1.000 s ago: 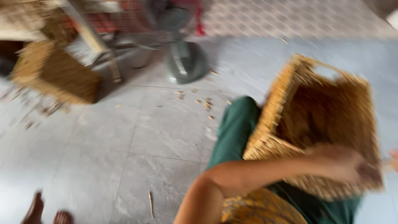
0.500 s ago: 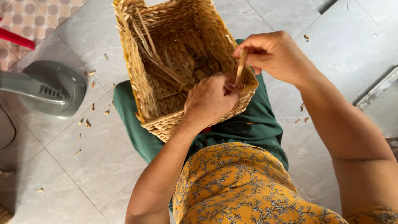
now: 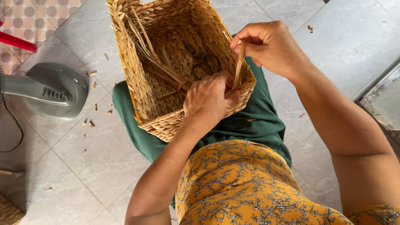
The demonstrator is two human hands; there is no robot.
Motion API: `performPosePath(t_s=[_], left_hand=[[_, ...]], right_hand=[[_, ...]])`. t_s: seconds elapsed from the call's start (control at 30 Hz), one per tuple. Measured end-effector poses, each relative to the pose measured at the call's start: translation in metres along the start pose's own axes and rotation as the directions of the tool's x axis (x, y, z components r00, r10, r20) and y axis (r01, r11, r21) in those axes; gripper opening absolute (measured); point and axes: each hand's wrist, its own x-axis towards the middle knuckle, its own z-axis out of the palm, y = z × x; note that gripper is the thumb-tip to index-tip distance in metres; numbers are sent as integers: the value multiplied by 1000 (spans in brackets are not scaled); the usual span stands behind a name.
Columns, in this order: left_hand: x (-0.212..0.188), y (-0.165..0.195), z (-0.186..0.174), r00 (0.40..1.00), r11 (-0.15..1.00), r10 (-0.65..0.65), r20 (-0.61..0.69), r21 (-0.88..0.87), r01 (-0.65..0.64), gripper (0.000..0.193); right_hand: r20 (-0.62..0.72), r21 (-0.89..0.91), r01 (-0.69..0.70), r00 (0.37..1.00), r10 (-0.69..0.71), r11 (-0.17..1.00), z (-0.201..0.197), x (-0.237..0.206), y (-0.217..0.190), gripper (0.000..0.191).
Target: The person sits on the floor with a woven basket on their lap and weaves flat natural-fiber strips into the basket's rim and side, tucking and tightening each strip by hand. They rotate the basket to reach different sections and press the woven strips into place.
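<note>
A rectangular woven straw basket [image 3: 137, 71] rests on my lap over green trousers. My left hand [image 3: 208, 100] grips the basket's near rim, with its fingers curled inside. My right hand [image 3: 271, 46] pinches a loose flat straw strand [image 3: 238, 68] that rises from the rim just right of my left hand. Several loose strands [image 3: 146, 46] stick up inside the basket along its left wall.
A grey fan base [image 3: 54, 89] stands on the tiled floor at the left, with a black cord beside it. Small straw scraps [image 3: 93, 106] lie scattered by my knee. Another woven piece [image 3: 8, 210] shows at the bottom left corner. A metal edge [image 3: 379, 100] is at the right.
My view swung down from across the room onto the basket on my lap. Since half a second ago both hands stay at the rim, the right hand still holding the strand upright.
</note>
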Motion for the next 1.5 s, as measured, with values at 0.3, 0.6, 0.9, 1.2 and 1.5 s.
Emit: performPosePath(t_s=[0.3, 0.6, 0.9, 1.2, 1.5], left_hand=[[-1, -4, 1, 999, 1000, -25, 30, -4, 25, 32], [-1, -5, 1, 998, 999, -42, 47, -12, 42, 34], [-1, -3, -4, 991, 993, -99, 88, -62, 104, 34], [-2, -3, -5, 995, 989, -84, 59, -120, 91, 30], [2, -2, -2, 994, 993, -93, 55, -69, 97, 31]], right_hand=[[47, 29, -33, 998, 31, 999, 8, 7, 1, 23], [134, -6, -92, 987, 92, 996, 9, 7, -2, 21], [186, -115, -128, 971, 148, 985, 2, 0, -8, 23], [146, -337, 37, 989, 13, 941, 12, 3, 3, 35], [283, -207, -71, 950, 129, 976, 1, -1, -3, 45]])
